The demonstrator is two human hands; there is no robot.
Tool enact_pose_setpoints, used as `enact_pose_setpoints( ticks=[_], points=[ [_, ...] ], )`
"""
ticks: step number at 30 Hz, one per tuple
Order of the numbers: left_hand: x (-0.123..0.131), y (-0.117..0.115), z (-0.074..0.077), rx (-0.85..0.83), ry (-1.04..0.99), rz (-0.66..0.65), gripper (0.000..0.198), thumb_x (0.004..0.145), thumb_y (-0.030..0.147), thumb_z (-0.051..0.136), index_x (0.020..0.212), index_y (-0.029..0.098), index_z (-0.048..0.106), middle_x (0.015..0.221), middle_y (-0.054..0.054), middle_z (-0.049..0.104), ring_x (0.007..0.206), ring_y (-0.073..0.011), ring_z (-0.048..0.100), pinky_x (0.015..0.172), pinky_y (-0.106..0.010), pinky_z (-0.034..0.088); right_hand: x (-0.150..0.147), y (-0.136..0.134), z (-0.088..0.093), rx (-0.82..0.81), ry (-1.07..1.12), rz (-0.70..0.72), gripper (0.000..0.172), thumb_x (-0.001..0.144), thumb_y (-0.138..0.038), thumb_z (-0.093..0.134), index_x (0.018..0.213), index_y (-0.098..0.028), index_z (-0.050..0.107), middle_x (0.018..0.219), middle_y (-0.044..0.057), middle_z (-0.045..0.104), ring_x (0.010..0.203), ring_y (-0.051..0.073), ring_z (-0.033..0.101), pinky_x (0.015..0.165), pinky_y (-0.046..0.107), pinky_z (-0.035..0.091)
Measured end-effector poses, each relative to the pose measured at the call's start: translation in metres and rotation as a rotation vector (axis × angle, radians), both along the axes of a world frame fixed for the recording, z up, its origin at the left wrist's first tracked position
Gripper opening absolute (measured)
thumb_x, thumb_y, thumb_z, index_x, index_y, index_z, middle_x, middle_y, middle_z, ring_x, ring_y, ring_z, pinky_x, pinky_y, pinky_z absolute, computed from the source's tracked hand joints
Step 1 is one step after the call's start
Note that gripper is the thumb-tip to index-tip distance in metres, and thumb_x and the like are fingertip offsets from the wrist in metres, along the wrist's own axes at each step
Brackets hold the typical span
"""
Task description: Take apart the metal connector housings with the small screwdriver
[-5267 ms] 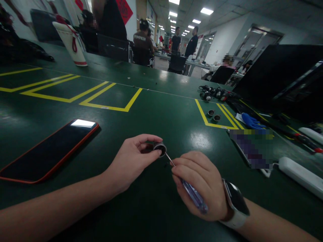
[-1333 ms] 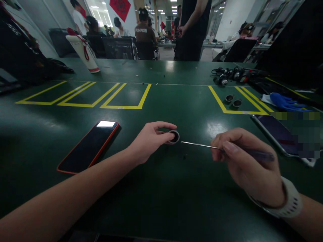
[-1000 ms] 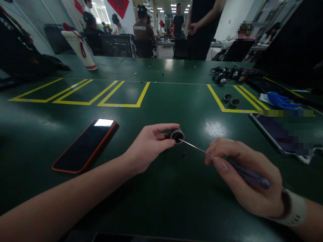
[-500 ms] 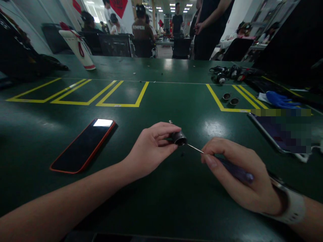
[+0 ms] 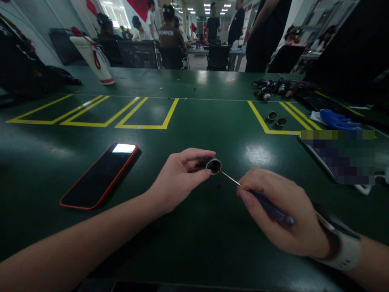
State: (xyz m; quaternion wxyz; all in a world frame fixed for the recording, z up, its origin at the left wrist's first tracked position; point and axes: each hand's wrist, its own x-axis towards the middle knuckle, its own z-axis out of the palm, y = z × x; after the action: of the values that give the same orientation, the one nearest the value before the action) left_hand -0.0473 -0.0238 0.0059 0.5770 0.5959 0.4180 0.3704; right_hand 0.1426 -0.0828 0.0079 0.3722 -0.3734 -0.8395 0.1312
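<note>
My left hand [image 5: 179, 176] grips a small dark metal cup-shaped part [image 5: 213, 164] between thumb and fingers, its round open end turned toward me. In my right hand [image 5: 276, 211] is a screwdriver [image 5: 273, 209] with a dark bluish handle and a thin metal shaft. The shaft's tip meets the lower right rim of the part; whether it is inside or only touching, I cannot tell. A tiny dark bit [image 5: 219, 185] lies on the green table [image 5: 194, 243] just below the part. Two similar small metal cups [image 5: 281, 121] rest inside a yellow-taped box at the right.
A phone in a red case [image 5: 100, 176] lies to the left, and a tablet [image 5: 337, 162] to the right. Beyond are a blue glove [image 5: 338, 119], a heap of dark metal parts [image 5: 273, 88] and a white tapered container [image 5: 92, 59]. People stand and sit beyond the table.
The part has turned so its opening faces me more. My right hand and the screwdriver have shifted slightly left. A standing person in the background has moved right.
</note>
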Motion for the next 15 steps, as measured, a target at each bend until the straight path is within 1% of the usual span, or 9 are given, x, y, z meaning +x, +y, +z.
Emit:
enact_pose_setpoints(
  ticks=[4, 9, 15],
  points=[
    [0.0001, -0.0005, -0.0001, 0.001, 0.0, 0.021, 0.031, 0.07, 0.008, 0.065, 0.101, 0.015, 0.064, 0.094, -0.004, 0.073, 0.089, -0.0165, 0.068, 0.086, -0.03, 0.052, -0.0006, -0.0011, -0.0003, 0.023, -0.024, 0.022, 0.009, 0.084, -0.01, 0.047, 0.087, -0.017, 0.05, 0.071, 0.002, 0.057, 0.064, 0.014, 0.05, 0.058, 0.029, 0.04],
    [-0.0001, -0.0011, -0.0028, 0.061, 0.02, 0.019, 0.032, 0.068, 0.008, 0.067, 0.1, 0.014, 0.065, 0.104, -0.007, 0.07, 0.095, -0.0175, 0.066, 0.088, -0.03, 0.051, -0.001, -0.0013, -0.0017, -0.026, -0.004, -0.01, 0.008, 0.085, -0.011, 0.047, 0.085, -0.017, 0.051, 0.07, 0.002, 0.056, 0.064, 0.013, 0.05, 0.058, 0.028, 0.04],
    [0.0017, -0.0001, -0.0031, 0.045, 0.005, 0.06, 0.032, 0.066, 0.008, 0.069, 0.097, 0.013, 0.066, 0.104, -0.008, 0.069, 0.093, -0.0184, 0.067, 0.086, -0.03, 0.052, -0.0017, 0.0004, -0.0029, -0.004, -0.014, 0.044, 0.01, 0.083, -0.009, 0.047, 0.089, -0.016, 0.053, 0.074, 0.004, 0.059, 0.067, 0.015, 0.052, 0.06, 0.03, 0.042]
  ],
)
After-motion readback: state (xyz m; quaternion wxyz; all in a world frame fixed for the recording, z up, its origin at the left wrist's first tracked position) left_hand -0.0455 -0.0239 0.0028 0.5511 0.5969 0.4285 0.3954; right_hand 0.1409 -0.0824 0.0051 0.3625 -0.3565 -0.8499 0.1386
